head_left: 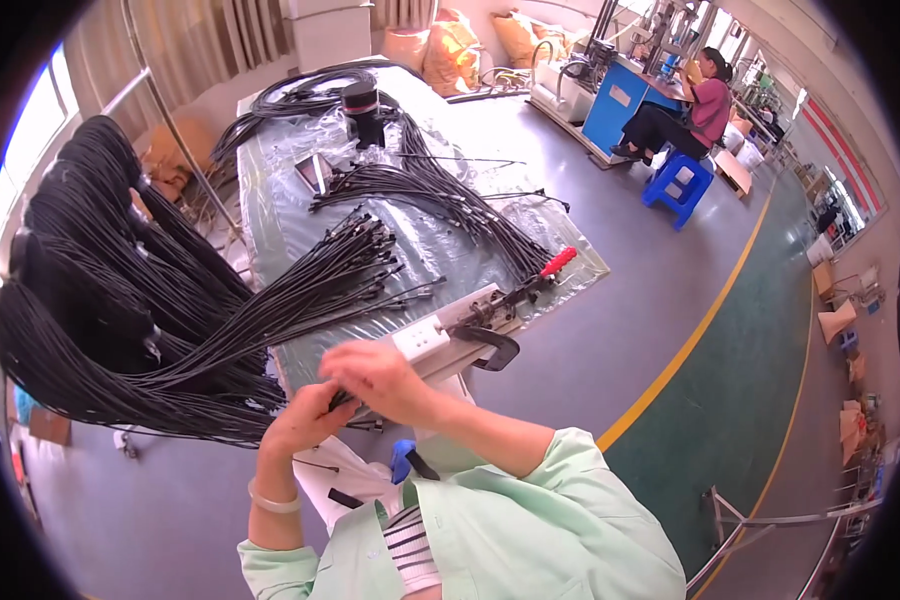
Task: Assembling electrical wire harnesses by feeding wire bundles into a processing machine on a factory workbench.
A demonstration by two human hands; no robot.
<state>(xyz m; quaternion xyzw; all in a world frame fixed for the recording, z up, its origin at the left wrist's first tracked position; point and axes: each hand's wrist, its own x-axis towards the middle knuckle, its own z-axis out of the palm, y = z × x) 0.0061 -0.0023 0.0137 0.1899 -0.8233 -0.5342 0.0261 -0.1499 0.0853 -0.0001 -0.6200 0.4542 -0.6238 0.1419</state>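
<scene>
My left hand (pixel 305 418) is closed around a short black cable end (pixel 342 400) at the table's near edge. Just above and to its right, my right hand (pixel 378 378) has its fingers bent toward the left hand. What its fingertips hold is hidden. Beyond the right hand sits a white block (pixel 422 340) on a metal fixture, next to a toggle clamp with a red handle (pixel 558 262). A thick bundle of black cables (pixel 320 270) fans across the plastic-covered table (pixel 280 215), its ends close to the fixture.
Large hanging loops of black cable (pixel 70 270) crowd the left side. More cables (pixel 460 205) and a black jar (pixel 362 105) lie farther back on the table. A seated person (pixel 705 105) works at a blue machine (pixel 610 105), with a blue stool (pixel 678 188) there.
</scene>
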